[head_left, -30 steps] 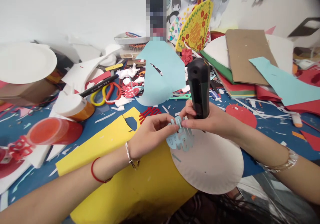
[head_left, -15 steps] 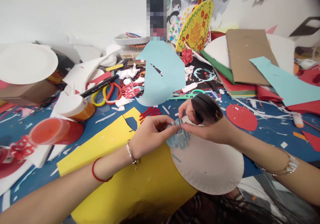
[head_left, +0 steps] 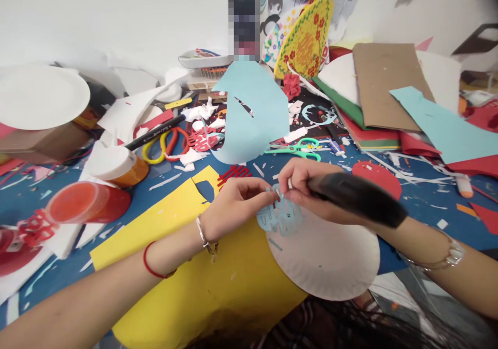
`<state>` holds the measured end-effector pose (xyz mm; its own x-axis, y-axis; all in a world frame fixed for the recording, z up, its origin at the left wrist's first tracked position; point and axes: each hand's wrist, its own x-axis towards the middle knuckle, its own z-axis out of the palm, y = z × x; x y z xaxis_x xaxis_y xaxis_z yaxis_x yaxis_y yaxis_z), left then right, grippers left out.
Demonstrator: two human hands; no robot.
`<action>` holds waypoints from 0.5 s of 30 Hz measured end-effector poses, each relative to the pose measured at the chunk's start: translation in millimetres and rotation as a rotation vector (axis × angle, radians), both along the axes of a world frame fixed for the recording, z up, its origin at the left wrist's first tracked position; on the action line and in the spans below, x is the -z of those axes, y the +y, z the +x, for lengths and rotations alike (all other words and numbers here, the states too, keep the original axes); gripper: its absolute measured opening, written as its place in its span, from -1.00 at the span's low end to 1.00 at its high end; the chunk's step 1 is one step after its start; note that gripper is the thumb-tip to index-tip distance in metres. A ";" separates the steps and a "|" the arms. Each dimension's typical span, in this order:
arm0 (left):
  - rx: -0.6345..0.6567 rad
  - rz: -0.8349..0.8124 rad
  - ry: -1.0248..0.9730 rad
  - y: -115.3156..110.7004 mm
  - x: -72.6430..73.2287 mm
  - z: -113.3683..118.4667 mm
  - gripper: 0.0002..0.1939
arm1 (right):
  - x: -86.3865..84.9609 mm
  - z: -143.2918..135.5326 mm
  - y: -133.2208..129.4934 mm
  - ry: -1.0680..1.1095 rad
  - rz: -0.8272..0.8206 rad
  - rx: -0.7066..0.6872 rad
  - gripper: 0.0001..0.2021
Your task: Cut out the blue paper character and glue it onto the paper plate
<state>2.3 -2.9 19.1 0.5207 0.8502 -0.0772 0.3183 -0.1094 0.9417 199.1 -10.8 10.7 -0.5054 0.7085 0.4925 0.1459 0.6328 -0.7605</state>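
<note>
A light blue paper cutout hangs between my two hands, over the edge of a white paper plate. My left hand pinches its upper left part between thumb and fingers. My right hand is closed at its upper right, and a dark-handled tool is held in it, its handle sticking out to the right. The tool's tip is hidden by the fingers. Yellow sheets lie under my left wrist, partly below the plate. Just beyond my left hand is a red cutout.
Green scissors and a light blue sheet lie beyond my hands. To the left are a red tub, an orange jar and a black marker. A red paper oval and stacked cardboard are at right.
The dark tool in my right hand has tilted, its handle swinging right and down over the wrist. The light blue cutout has turned slightly and shows more of its face.
</note>
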 end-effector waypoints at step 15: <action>-0.126 -0.219 -0.273 4.8 12.2 -1.9 -0.80 | -15.7 8.5 6.2 0.020 -0.271 0.464 -0.72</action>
